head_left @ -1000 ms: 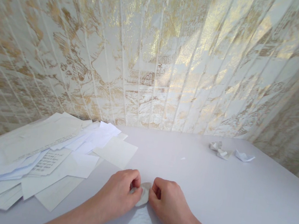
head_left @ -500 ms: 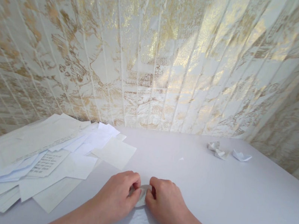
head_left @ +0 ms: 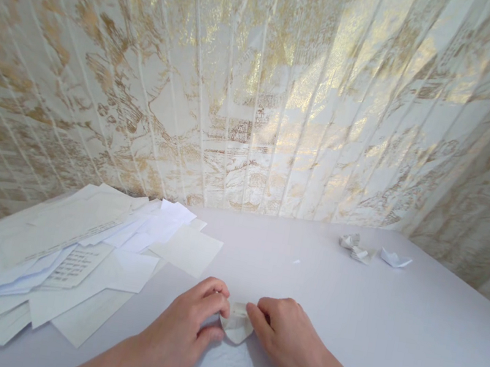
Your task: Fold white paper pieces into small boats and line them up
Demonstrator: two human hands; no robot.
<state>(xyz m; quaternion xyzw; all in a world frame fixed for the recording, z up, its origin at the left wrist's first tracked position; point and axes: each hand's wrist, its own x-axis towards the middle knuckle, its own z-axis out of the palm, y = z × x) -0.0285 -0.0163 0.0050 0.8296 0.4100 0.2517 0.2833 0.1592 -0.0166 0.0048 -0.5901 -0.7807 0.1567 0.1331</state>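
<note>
A small folded piece of paper [head_left: 238,326], off-white and rounded to a blunt point at its lower edge, sits between my two hands. My right hand [head_left: 284,332] pinches its right edge between thumb and curled fingers. At the left edge my left hand [head_left: 185,329] has its thumb and forefinger parted, with the forefinger tip against the paper. The paper's outer corners are partly covered by my fingers.
Loose sheets of paper [head_left: 87,301], some printed, lie heaped on the left of the white table [head_left: 369,339]. Small folded paper pieces [head_left: 359,251] and a white paper boat [head_left: 395,258] stand at the back right. A tiny scrap [head_left: 296,262] lies mid-table. A patterned wall [head_left: 260,87] rises behind.
My left thumb and forefinger have spread from their pinch. My right hand has shifted slightly right, and more of the folded paper shows between the hands.
</note>
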